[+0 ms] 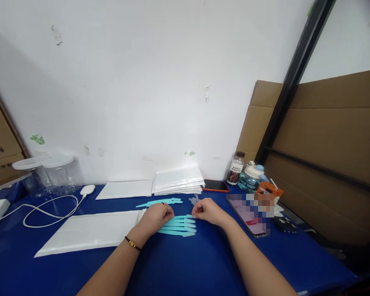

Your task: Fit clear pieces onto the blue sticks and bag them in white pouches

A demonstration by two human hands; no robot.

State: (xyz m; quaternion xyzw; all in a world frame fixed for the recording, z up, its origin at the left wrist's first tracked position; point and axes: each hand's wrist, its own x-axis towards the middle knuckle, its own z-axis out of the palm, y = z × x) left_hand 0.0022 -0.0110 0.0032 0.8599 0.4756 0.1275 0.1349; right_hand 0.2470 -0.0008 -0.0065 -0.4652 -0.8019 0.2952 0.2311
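Note:
Several slim teal eyebrow razors (181, 229) with pale, translucent ends lie side by side on the blue table, fanned slightly. My left hand (156, 217) reaches over their left part, fingers closed on the topmost razor, whose handle is partly hidden. At that razor's right end, my right hand (208, 210) pinches the translucent tip between thumb and finger. A few more teal razors (160, 202) rest just behind my left hand. Small clear plastic caps (193, 200) lie behind my right hand, partly covered by it.
A white padded mailer (89, 230) lies at left, and a stack of mailers (179, 181) sits by the wall. A white cable (54, 226) and clear jars (61, 176) are farther left. On the right are phones (216, 186), a bottle (236, 168) and an orange carton (269, 191).

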